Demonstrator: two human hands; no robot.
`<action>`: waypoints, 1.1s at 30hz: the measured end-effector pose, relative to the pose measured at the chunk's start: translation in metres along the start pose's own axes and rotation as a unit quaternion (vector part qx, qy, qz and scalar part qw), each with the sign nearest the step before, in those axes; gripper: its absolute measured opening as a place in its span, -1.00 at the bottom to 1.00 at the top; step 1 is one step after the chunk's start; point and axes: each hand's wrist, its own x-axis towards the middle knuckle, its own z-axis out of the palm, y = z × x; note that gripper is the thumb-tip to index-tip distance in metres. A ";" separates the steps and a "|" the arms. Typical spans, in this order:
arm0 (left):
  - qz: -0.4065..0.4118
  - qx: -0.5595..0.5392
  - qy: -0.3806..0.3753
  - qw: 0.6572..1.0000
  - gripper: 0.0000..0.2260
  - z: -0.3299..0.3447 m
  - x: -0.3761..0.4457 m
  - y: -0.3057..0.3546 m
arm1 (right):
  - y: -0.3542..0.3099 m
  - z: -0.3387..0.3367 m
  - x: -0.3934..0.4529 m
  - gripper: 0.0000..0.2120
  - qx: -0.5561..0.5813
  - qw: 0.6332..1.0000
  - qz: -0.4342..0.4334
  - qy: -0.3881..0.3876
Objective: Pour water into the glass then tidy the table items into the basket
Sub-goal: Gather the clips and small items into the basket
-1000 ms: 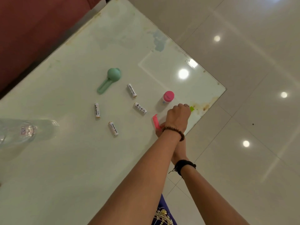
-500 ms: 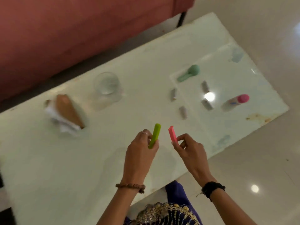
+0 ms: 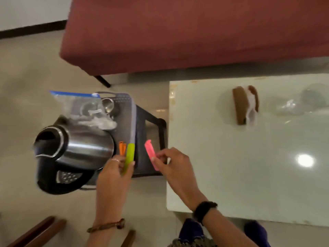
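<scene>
Left hand (image 3: 114,175) pinching green marker (image 3: 129,158), right hand (image 3: 175,166) pinching pink one (image 3: 151,155). Over the basket (image 3: 140,122). Probably light, stiff; mid-barrel hold suits.

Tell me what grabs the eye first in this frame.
Two bright clips over the dark basket on the floor: the left hand pinches a lime-green clip, the right hand a pink clip. Left of them, a steel electric kettle sits at the basket's near end, with a zip bag behind it. The pale glass table fills the right side.
</scene>
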 end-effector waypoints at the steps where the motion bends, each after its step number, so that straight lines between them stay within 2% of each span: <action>1: -0.017 0.012 0.006 1.000 -0.90 -0.007 0.009 -0.016 | -0.012 0.020 0.010 -0.82 -0.015 1.000 -0.004 -0.012; 5: -0.095 0.076 -0.042 0.992 -0.81 0.001 0.041 -0.053 | -0.036 0.078 0.045 -0.75 -0.091 0.994 0.022 -0.059; 10: -0.148 0.115 -0.134 0.973 -0.70 0.032 0.057 -0.068 | -0.035 0.116 0.065 -0.63 -0.195 0.978 0.055 -0.053; 13: -0.130 0.142 -0.146 0.970 -0.78 0.038 0.058 -0.063 | -0.029 0.120 0.065 -0.72 -0.191 0.978 0.056 -0.057; 16: -0.056 0.176 -0.112 0.976 -0.75 0.039 0.052 -0.050 | -0.017 0.097 0.055 -0.73 -0.128 0.990 0.045 -0.047; 18: 0.027 0.176 -0.075 0.981 -0.81 0.039 0.038 -0.030 | -0.003 0.069 0.044 -0.76 -0.090 0.995 0.029 -0.017; 20: 0.066 0.095 -0.047 0.992 -0.94 0.049 0.014 0.010 | 0.022 0.025 0.029 -0.76 -0.053 0.998 0.034 0.022; 21: 0.077 0.049 -0.059 0.994 -0.97 0.060 0.000 0.034 | 0.039 -0.001 0.020 -0.77 -0.029 0.998 0.047 0.039; 23: 0.086 -0.020 -0.137 0.987 -0.94 0.091 -0.032 0.086 | 0.076 -0.054 0.002 -0.80 -0.003 0.994 0.084 0.070; 26: 0.137 -0.072 -0.259 0.954 -0.86 0.163 -0.086 0.172 | 0.147 -0.154 -0.032 -0.84 0.009 0.979 0.144 0.143; 33: 0.241 -0.131 -0.395 0.877 -0.90 0.315 -0.206 0.367 | 0.303 -0.373 -0.120 -0.88 0.060 0.900 0.257 0.346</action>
